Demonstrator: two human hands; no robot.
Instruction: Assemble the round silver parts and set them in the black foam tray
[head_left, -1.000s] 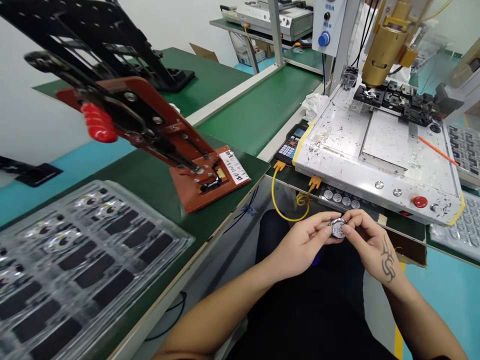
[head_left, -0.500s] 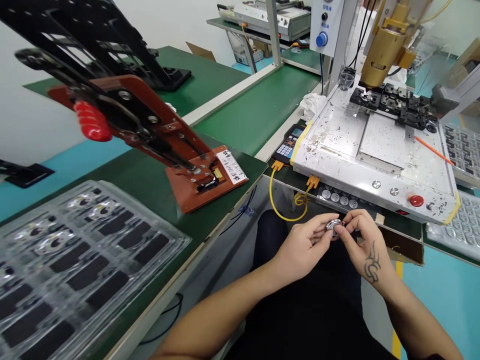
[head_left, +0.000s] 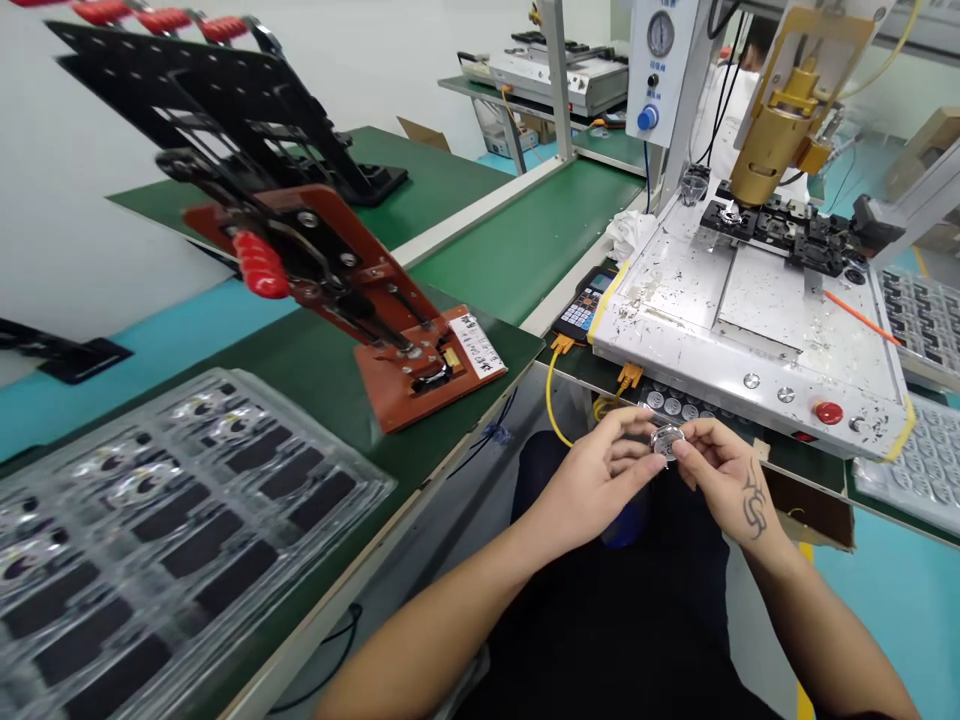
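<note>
A small, shiny round metal part (head_left: pixel 666 442) is held over my lap, in front of the white machine. My left hand (head_left: pixel 596 480) grips its left edge between thumb and fingers. On the other side, my right hand (head_left: pixel 724 475) pinches the right edge with thumb and forefinger. The part's face is tilted up toward me, but its fine detail is too small to make out.
A dispensing machine (head_left: pixel 720 320) with a gold head (head_left: pixel 772 150) and black fixtures stands ahead right. On the left bench are a brown toggle press (head_left: pixel 405 400) and stacked clear trays (head_left: pixel 315 440) of parts. A handheld keypad (head_left: pixel 585 305) lies beside the machine.
The round part has been tilted so that its face shows more, and both hands have risen slightly. The left fingers have spread a little. The camera view has shifted.
</note>
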